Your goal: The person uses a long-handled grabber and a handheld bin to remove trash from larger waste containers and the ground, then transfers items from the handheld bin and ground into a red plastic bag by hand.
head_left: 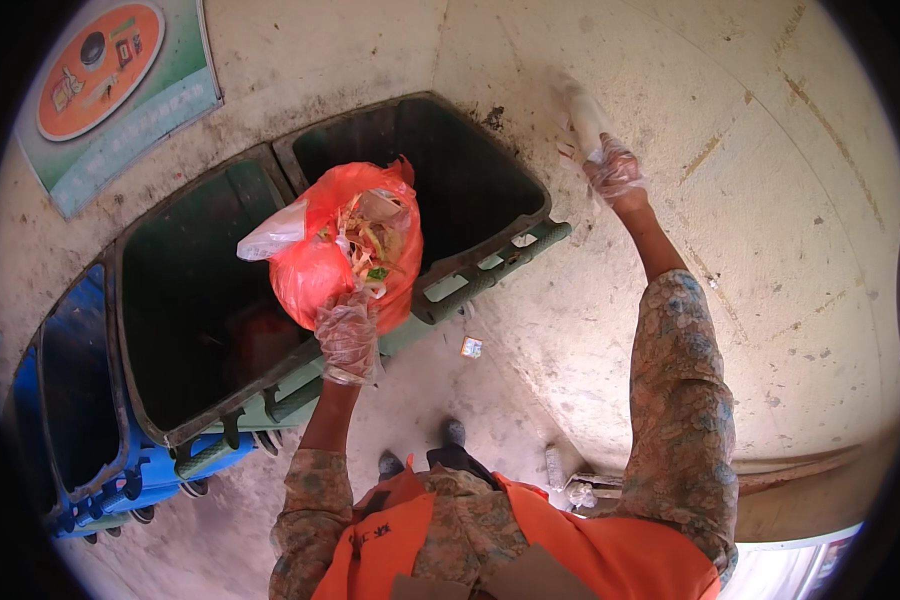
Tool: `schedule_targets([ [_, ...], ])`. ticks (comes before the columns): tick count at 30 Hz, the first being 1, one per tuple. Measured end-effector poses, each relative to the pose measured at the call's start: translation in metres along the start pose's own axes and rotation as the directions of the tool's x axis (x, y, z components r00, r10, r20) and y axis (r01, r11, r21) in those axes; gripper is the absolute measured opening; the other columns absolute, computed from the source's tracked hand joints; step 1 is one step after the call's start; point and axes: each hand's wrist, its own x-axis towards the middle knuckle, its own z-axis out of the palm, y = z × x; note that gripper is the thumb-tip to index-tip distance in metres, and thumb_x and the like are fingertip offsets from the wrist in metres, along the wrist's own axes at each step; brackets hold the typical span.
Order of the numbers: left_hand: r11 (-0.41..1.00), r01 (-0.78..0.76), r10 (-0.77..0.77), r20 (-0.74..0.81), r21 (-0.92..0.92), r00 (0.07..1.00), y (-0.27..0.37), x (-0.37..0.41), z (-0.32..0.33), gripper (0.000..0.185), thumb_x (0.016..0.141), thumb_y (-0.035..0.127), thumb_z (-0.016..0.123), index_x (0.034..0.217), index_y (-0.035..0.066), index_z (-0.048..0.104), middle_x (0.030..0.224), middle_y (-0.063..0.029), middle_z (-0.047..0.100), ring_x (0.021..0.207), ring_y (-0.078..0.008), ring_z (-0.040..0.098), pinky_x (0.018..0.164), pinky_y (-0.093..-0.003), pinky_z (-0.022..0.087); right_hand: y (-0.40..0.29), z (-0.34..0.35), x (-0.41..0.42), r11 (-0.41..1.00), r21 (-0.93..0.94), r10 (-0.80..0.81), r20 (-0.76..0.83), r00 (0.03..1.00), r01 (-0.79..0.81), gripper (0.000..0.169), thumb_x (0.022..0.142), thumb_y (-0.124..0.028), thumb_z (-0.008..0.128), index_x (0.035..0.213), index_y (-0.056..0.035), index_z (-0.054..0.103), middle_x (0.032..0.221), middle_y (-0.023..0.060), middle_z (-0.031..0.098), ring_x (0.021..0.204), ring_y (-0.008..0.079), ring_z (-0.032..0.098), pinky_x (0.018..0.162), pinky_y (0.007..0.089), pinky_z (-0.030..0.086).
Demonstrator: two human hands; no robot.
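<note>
My left hand (347, 337), in a clear disposable plastic glove, grips the near edge of a red plastic bag (307, 281). The bag gapes at the top, showing food scraps (371, 236) with peelings and green leaf bits. A white plastic piece (274, 234) sticks out on its left. It hangs over the adjoining rims of two green wheeled bins. Up and to the right, my right hand (615, 169), gloved alike, is closed around a whitish item (581, 112) in front of the wall. Motion blur hides exactly what that item is.
The right-hand green bin (487, 266) and left-hand green bin (139, 405) stand lidless against a stained wall (757, 247). Blue bins (124, 442) continue leftward. A sign (187, 97) hangs above. A small printed packet (472, 346) lies on the floor; wooden boards (795, 469) rest at lower right.
</note>
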Motion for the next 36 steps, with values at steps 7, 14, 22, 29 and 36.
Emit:
schedule_targets([
  [7,1.000,0.003,-0.003,0.057,0.007,0.998,0.011,0.006,-0.012,0.023,0.078,0.026,0.066,0.096,0.012,0.065,0.092,-0.0054,0.065,0.086,-0.0254,0.062,0.085,-0.0408,0.045,0.021,0.115,-0.066,0.967,-0.208,-0.101,0.226,0.969,0.149,0.027,0.076,-0.025,0.062,0.092,-0.0038,0.058,0.075,0.0198,0.063,0.074,0.0364,0.063,0.068,0.0402,0.051],
  [14,0.997,0.054,-0.057,0.062,0.048,0.996,0.016,0.006,-0.028,0.021,0.079,0.023,0.065,0.097,0.012,0.064,0.089,-0.0057,0.067,0.083,-0.0249,0.064,0.090,-0.0393,0.043,0.120,0.055,-0.018,0.688,0.699,0.268,0.007,0.963,-0.197,0.022,0.085,-0.009,0.057,0.104,0.0015,0.057,0.086,0.0072,0.061,0.070,0.0143,0.057,0.060,0.0269,0.049],
  [22,0.997,0.073,-0.071,0.112,-0.018,0.991,0.014,0.009,-0.038,0.030,0.078,0.024,0.066,0.104,0.010,0.064,0.092,-0.0109,0.066,0.084,-0.0308,0.062,0.085,-0.0432,0.044,0.153,-0.003,-0.051,0.418,0.832,0.573,0.069,0.816,-0.365,0.022,0.082,-0.018,0.063,0.095,-0.0009,0.059,0.079,0.0027,0.060,0.072,0.0135,0.056,0.055,0.0253,0.046],
  [29,0.996,0.081,-0.077,0.123,-0.030,0.989,0.021,0.011,-0.033,0.021,0.079,0.021,0.064,0.097,0.011,0.064,0.091,-0.0074,0.066,0.086,-0.0274,0.061,0.082,-0.0420,0.044,0.080,-0.092,-0.049,0.771,0.587,0.494,-0.305,0.814,-0.248,0.022,0.081,-0.019,0.066,0.096,-0.0035,0.063,0.084,0.0071,0.067,0.070,0.0191,0.063,0.064,0.0281,0.048],
  [36,0.996,0.053,-0.045,0.108,-0.073,0.993,0.025,0.011,-0.034,0.018,0.079,0.023,0.064,0.094,0.012,0.063,0.089,-0.0074,0.067,0.083,-0.0275,0.062,0.081,-0.0424,0.043,0.005,-0.001,-0.038,0.905,0.261,0.380,-0.144,0.914,-0.335,0.033,0.079,-0.024,0.068,0.104,-0.0021,0.062,0.095,0.0090,0.068,0.083,0.0188,0.065,0.074,0.0301,0.051],
])
